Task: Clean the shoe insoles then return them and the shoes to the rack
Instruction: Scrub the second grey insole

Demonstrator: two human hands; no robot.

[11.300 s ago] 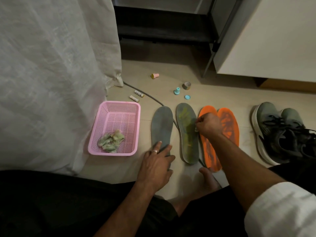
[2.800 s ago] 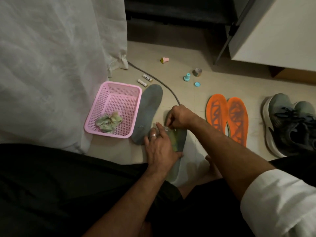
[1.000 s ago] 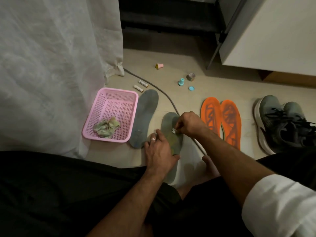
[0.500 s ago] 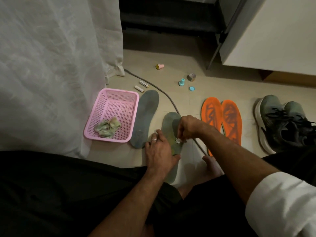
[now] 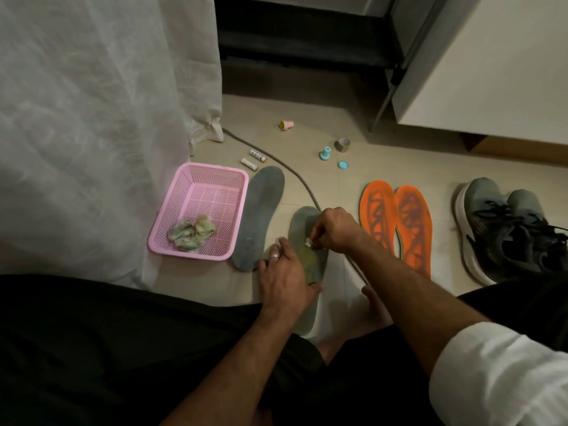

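The left hand (image 5: 284,276) lies flat with straight fingers on the near grey insole (image 5: 302,222), pinning its middle to the floor, a ring showing on one finger. The right hand (image 5: 333,230) sits curled above the toe half of that same insole, its fingertips pinching a small white wad (image 5: 308,241) down against the greenish patch on the insole's surface.

Taking that insole as the mark: a second grey insole (image 5: 261,210) lies just beside it on the left, angled with its toe pointing away from the person. Further left, touching or nearly touching that second insole, stands a pink basket (image 5: 196,175) with a crumpled pale green rag (image 5: 190,231) in its near corner. A grey cable (image 5: 295,173) runs across the floor and passes under the right hand, along the insole's right edge. To the right, a pair of orange insoles (image 5: 396,222) lies side by side, edges touching. Beyond them, further right, a pair of grey shoes (image 5: 504,229) with dark laces sits together. Past the insole's toe, small things are scattered: two batteries (image 5: 253,159), a pink cap (image 5: 286,125), a teal cap (image 5: 325,153), a tape roll (image 5: 342,145). A white curtain (image 5: 92,118) hangs far left.
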